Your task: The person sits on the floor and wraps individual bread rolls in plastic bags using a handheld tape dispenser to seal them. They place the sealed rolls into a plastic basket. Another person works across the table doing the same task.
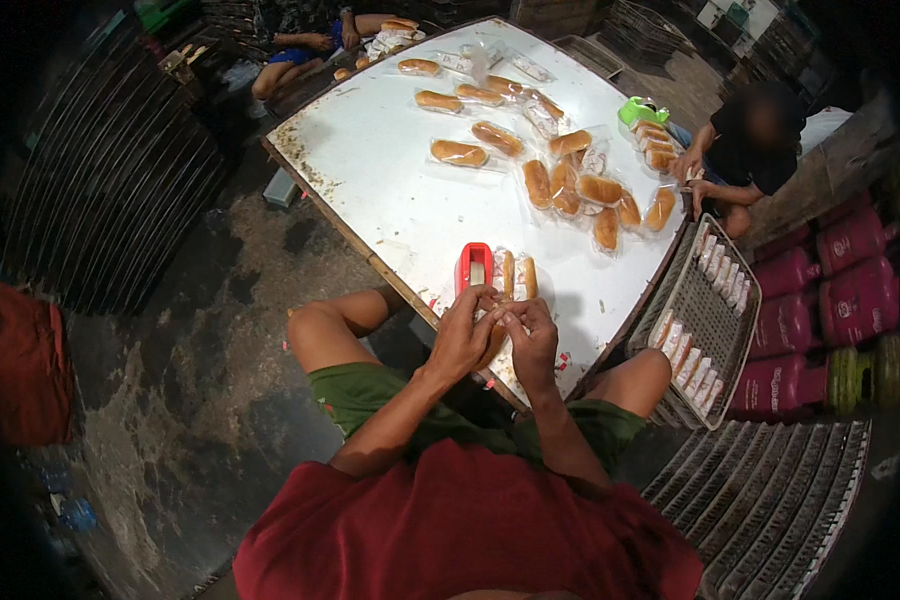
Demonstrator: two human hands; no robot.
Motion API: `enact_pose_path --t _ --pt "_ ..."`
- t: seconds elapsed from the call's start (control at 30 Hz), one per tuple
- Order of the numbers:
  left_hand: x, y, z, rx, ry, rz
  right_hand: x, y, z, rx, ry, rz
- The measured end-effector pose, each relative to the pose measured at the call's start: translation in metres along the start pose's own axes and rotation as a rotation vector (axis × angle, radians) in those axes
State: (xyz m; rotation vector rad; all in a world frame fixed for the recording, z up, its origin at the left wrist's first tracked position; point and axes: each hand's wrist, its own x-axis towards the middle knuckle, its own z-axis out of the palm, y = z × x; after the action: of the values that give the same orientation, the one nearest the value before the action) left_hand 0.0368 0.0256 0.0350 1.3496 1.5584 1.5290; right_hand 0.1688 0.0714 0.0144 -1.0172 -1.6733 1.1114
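Note:
My left hand (463,334) and my right hand (531,341) meet at the near edge of the white tabletop (390,187), fingertips together on the gathered end of a plastic-wrapped bread roll (494,343). The roll hangs partly hidden between the hands. Just beyond my left hand is a red tape dispenser (474,264). To its right, two wrapped rolls (517,276) stand side by side. Farther back, several golden rolls in clear bags (562,184) lie scattered, some overlapping.
A plastic crate (750,330) with rows of wrapped rolls (690,364) adjoins the table's right edge. Beyond it are pink gas cylinders (776,326). A co-worker (757,142) handles something at the right corner, near a green tape dispenser (643,111). Another person (307,45) sits at the far left.

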Motion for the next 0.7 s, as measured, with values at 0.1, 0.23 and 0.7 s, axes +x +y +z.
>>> enact_pose_path --t 0.1,0.23,0.7 --pt "0.006 -0.003 -0.006 0.115 -0.120 0.102 0.001 0.006 -0.002 0.261 0.017 0.162" --pt "-0.005 -0.016 0.011 -0.126 0.068 -0.030 -0.004 0.001 0.015 0.365 0.142 0.196" --pt "-0.030 -0.051 -0.016 -0.346 0.380 -0.159 0.001 0.166 0.043 -0.179 -0.196 0.332"
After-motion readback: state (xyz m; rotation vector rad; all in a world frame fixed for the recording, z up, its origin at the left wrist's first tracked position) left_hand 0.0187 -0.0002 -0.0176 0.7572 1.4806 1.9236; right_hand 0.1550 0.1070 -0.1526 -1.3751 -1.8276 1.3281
